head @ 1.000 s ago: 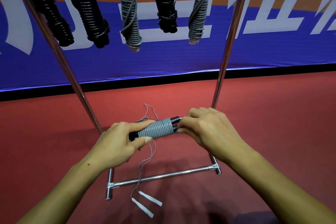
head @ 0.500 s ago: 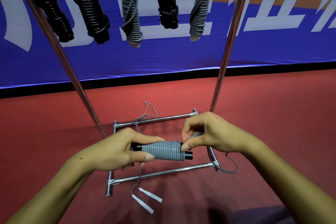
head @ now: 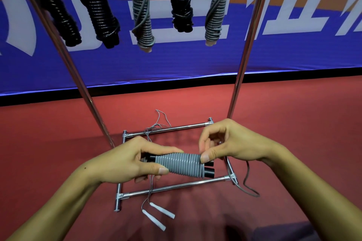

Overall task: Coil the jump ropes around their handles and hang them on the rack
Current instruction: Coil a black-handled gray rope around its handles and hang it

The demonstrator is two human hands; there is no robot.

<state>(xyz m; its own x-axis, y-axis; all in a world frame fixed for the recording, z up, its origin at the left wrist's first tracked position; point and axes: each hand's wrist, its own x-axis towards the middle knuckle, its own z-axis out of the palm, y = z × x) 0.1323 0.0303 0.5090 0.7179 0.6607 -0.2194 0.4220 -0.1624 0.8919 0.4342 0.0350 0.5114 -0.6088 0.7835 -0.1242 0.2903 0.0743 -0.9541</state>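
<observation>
Now I see left hand gripping coiled grey jump rope by black handles; right hand pinching rope's loose tail at coil end, above chrome rack base.

grey jump rope coiled tight around paired black handles, level above chrome rack base, loose tail trailing right

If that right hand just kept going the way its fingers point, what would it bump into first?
The right hand points leftward along the grey coiled rope, so it would probably meet the left hand gripping the other end, though depth is uncertain.
</observation>
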